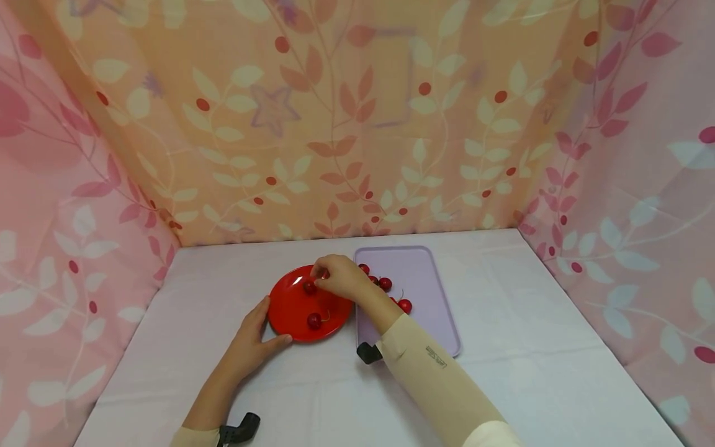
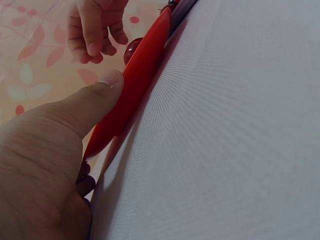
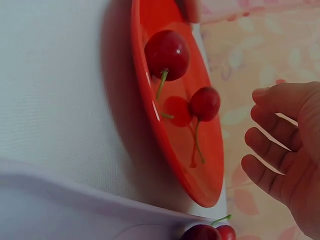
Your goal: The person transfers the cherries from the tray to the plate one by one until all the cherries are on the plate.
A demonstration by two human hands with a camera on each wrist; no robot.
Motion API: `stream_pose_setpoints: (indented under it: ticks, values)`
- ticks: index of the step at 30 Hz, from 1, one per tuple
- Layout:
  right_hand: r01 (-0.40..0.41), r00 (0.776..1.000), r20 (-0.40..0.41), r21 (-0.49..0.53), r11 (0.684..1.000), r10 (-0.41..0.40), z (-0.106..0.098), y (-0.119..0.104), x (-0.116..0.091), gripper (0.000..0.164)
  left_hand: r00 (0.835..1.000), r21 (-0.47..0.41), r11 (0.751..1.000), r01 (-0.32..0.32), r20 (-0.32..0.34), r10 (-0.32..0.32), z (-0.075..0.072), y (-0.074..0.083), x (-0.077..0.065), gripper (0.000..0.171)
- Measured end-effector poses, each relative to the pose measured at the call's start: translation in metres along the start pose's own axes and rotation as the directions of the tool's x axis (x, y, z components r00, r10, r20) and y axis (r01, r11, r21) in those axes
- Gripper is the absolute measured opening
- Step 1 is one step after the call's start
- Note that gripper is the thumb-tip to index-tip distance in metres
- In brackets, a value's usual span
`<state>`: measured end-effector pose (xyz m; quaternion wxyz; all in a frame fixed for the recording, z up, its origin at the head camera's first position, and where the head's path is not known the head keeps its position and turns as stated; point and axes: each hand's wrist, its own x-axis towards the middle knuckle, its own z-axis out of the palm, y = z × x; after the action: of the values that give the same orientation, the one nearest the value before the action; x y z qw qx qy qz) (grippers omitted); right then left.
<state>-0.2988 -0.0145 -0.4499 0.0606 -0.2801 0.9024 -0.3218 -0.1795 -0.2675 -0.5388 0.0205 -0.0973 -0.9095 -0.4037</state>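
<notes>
A glossy red plate (image 1: 296, 310) lies on the table with two stemmed cherries on it. One cherry (image 1: 314, 321) sits near the plate's near side; the other cherry (image 3: 205, 104) lies farther back. My left hand (image 1: 251, 344) holds the plate's left rim, thumb (image 2: 102, 95) against the edge and fingers round the far side. Above the back of the plate hovers my right hand (image 1: 341, 276). Its fingers (image 3: 270, 150) are loosely bent, apart from the cherries, and nothing shows between them in the right wrist view.
A lilac rectangular tray (image 1: 430, 310) stands right of the plate with several cherries (image 1: 404, 306) toward its left side. My right forearm crosses over it and hides part of it. A white cloth (image 1: 530, 347) covers the table. Patterned curtains (image 1: 346, 124) close off the back and both sides.
</notes>
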Motion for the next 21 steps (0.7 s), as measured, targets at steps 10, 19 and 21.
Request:
stream_pose_setpoints:
  ticks: [10, 19, 21]
  values:
    - [0.113, 0.993, -0.04, -0.004, 0.994, -0.113, -0.016, -0.013, -0.024, 0.01, 1.0, -0.006, 1.0, 0.004, 0.003, -0.004, -0.002, 0.002, -0.001, 0.108]
    - [0.132, 0.989, -0.068, 0.008, 0.991, -0.131, -0.035, -0.015, -0.057, 0.016, 1.0, -0.002, 1.0, 0.015, 0.009, -0.015, -0.001, 0.003, -0.002, 0.108]
    - [0.13, 0.989, -0.075, 0.018, 0.991, -0.129, -0.039, -0.015, -0.065, 0.015, 1.0, 0.004, 1.0, 0.015, 0.008, -0.015, -0.001, 0.002, -0.003, 0.109]
